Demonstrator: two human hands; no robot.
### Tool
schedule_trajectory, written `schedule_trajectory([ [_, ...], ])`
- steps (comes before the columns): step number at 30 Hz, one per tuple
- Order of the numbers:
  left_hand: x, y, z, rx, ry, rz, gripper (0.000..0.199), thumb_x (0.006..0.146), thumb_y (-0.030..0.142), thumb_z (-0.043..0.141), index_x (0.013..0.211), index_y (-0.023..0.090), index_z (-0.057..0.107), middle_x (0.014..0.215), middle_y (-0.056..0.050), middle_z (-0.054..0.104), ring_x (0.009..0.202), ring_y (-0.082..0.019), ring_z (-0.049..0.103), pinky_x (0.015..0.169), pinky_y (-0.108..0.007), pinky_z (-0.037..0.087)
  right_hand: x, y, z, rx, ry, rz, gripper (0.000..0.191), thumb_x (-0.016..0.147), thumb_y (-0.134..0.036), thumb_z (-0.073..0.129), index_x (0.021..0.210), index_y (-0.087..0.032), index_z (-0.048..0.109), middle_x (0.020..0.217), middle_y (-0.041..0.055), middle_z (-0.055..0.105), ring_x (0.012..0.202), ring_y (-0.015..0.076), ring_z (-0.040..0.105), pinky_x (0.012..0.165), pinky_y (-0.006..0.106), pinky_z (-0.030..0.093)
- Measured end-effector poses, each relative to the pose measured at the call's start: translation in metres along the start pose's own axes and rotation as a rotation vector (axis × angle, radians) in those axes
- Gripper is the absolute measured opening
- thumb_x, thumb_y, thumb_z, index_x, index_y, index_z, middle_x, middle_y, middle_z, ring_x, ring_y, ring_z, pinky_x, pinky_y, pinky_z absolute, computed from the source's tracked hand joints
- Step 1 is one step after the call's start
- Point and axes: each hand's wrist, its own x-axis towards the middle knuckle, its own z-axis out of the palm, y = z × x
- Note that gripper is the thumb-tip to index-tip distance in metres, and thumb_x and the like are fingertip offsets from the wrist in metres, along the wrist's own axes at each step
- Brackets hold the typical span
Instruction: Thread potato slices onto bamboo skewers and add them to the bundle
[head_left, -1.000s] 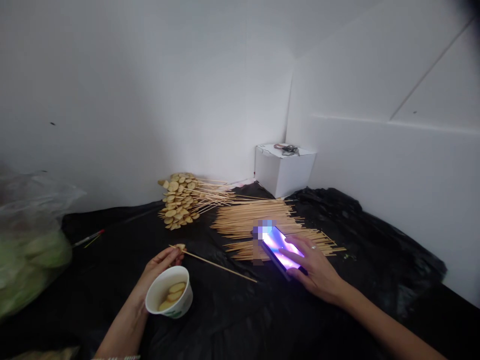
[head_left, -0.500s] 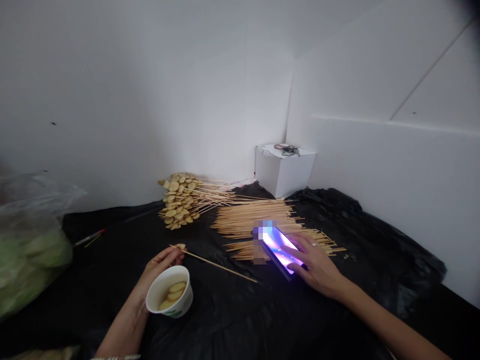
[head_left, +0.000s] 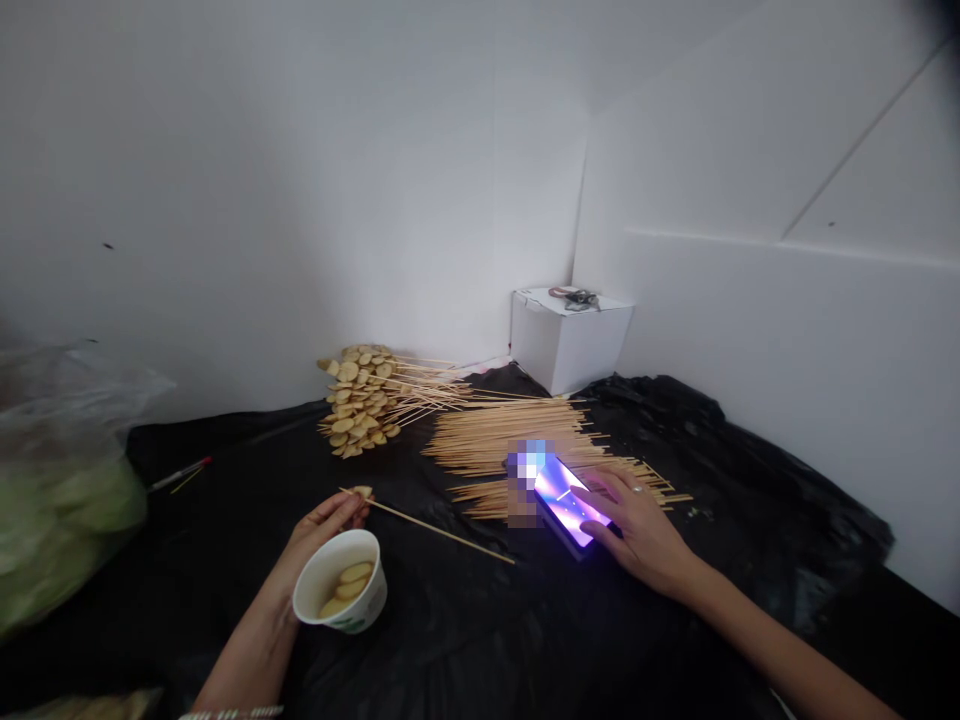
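As your right hand [head_left: 641,530] lies open on a lit phone [head_left: 566,505], fingers spread, it sits further toward the phone's lower right corner than a second ago, baring more of the glowing screen, and a ring [head_left: 637,488] shows on one finger. Your left hand [head_left: 326,530] pinches a bamboo skewer [head_left: 442,530] near its end, a slice [head_left: 362,491] on its tip. Just below, a white paper cup [head_left: 358,620] holds slices [head_left: 349,585] in liquid; you cannot tell whether the left hand also bears it. Its green print is too small to read. A bracelet [head_left: 232,713] circles your left wrist. Loose skewers [head_left: 510,450] lie under and beyond the phone, beside a bundle of loaded skewers [head_left: 367,400]. A pen [head_left: 180,475] and a plastic bag [head_left: 45,420] of green food lie to the left on a black plastic sheet [head_left: 465,630]. A white box [head_left: 562,350] stands in the corner of the white walls [head_left: 300,180].
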Motion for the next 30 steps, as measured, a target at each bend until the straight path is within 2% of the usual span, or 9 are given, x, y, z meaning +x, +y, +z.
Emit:
schedule_trajectory([
  [14, -0.007, 0.004, 0.005, 0.021, -0.013, 0.003, 0.018, 0.063, 0.008, 0.076, 0.079, 0.016, 0.072, 0.072, -0.002, 0.073, 0.057, -0.009, 0.066, 0.052, -0.011, 0.051, -0.018, -0.019, -0.007, -0.023, -0.006, -0.029, 0.045, 0.087, -0.044, 0.053, 0.130, -0.032, 0.051, 0.131, 0.0080, 0.052, 0.122, 0.0298, 0.042, 0.095, 0.052, 0.040],
  [20, -0.005, 0.004, 0.003, 0.028, -0.050, 0.002, 0.022, 0.060, 0.009, 0.079, 0.080, 0.015, 0.072, 0.072, -0.003, 0.072, 0.057, -0.009, 0.065, 0.052, -0.012, 0.051, -0.024, -0.024, -0.009, -0.016, -0.014, -0.030, 0.041, 0.087, -0.044, 0.053, 0.125, -0.031, 0.056, 0.132, 0.0077, 0.051, 0.123, 0.0303, 0.041, 0.097, 0.053, 0.039],
  [24, -0.005, 0.004, 0.003, 0.009, -0.025, 0.003, 0.018, 0.062, 0.007, 0.076, 0.078, 0.015, 0.071, 0.072, -0.003, 0.073, 0.058, -0.010, 0.066, 0.053, -0.013, 0.052, -0.022, -0.014, -0.006, 0.060, 0.041, 0.047, 0.040, 0.091, -0.040, 0.045, 0.130, -0.030, 0.050, 0.132, 0.0070, 0.051, 0.122, 0.0273, 0.042, 0.100, 0.050, 0.037],
  [30, -0.002, 0.001, 0.002, 0.021, -0.018, 0.006, 0.018, 0.063, 0.007, 0.076, 0.079, 0.015, 0.071, 0.072, -0.004, 0.072, 0.056, -0.010, 0.066, 0.050, -0.013, 0.051, -0.023, 0.018, 0.011, 0.125, 0.234, 0.266, 0.040, 0.094, -0.036, 0.033, 0.127, -0.021, 0.050, 0.122, 0.0088, 0.058, 0.115, 0.0251, 0.049, 0.098, 0.048, 0.039],
])
